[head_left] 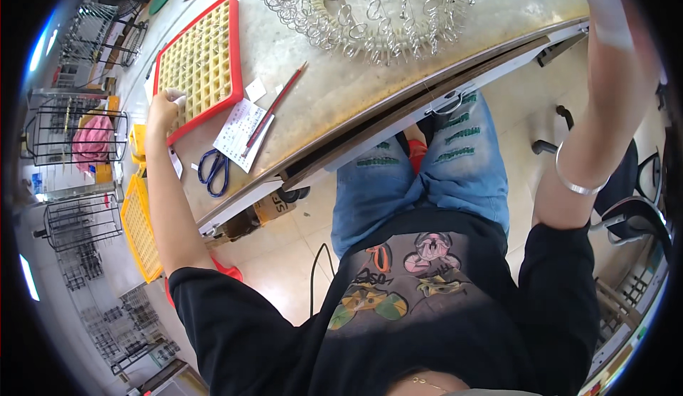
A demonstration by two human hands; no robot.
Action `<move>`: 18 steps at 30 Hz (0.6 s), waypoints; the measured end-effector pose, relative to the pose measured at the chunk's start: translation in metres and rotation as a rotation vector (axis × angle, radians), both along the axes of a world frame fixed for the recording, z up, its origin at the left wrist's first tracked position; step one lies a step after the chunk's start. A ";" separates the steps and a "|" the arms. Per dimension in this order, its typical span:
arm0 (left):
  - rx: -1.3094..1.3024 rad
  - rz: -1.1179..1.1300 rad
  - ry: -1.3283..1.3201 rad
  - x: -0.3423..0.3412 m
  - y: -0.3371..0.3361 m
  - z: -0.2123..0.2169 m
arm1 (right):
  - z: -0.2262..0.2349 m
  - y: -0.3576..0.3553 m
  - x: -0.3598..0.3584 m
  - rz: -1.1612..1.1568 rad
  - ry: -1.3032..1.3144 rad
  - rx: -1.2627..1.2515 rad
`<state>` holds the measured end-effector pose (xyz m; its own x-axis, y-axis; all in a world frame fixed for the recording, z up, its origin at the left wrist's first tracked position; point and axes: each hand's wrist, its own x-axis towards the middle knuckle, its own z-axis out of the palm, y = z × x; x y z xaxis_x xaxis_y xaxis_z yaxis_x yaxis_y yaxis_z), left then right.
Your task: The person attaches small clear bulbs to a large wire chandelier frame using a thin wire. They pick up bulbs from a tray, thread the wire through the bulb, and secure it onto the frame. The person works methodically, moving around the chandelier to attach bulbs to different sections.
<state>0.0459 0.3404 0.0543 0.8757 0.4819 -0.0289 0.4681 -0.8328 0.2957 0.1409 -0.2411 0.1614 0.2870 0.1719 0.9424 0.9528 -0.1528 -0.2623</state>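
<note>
My left hand (167,106) is at the near left part of a sorting tray (235,47) with a red rim and many small cream compartments. Its fingers are bent together over the compartments, with something whitish at the tips; whatever they pinch is too small to make out. Small bits lie in some compartments. My right forearm (612,76) reaches up past the table's right side, and its hand lies beyond the picture's upper edge. At the far middle of the table stands a round cream rack (370,12) hung with many silvery wire rings and loops.
Right of the tray lie a printed paper slip (243,131), a red pencil (274,110) and blue-handled scissors (213,171). A drawer (398,118) juts out above my lap. Yellow crates (142,229) stand left of the table, near wire racks (78,136). A chair (626,218) is at right.
</note>
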 end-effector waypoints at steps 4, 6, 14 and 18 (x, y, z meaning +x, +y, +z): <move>0.183 -0.019 -0.227 -0.004 -0.027 0.017 | -0.039 -0.038 -0.046 0.053 0.397 0.038; 0.136 -0.005 -0.410 -0.019 -0.050 0.046 | -0.055 -0.031 -0.060 0.231 0.529 0.075; -0.194 -0.166 -0.933 -0.034 -0.230 0.171 | -0.055 0.013 -0.077 0.531 0.852 0.064; -0.469 -0.493 -0.924 -0.060 -0.293 0.176 | -0.036 0.046 -0.078 0.633 0.767 -0.023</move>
<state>-0.0138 0.0473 0.2305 0.7467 0.1925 0.6368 -0.4353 -0.5824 0.6865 0.0628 -0.1950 0.1253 0.6665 0.5194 0.5348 0.4343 0.3126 -0.8448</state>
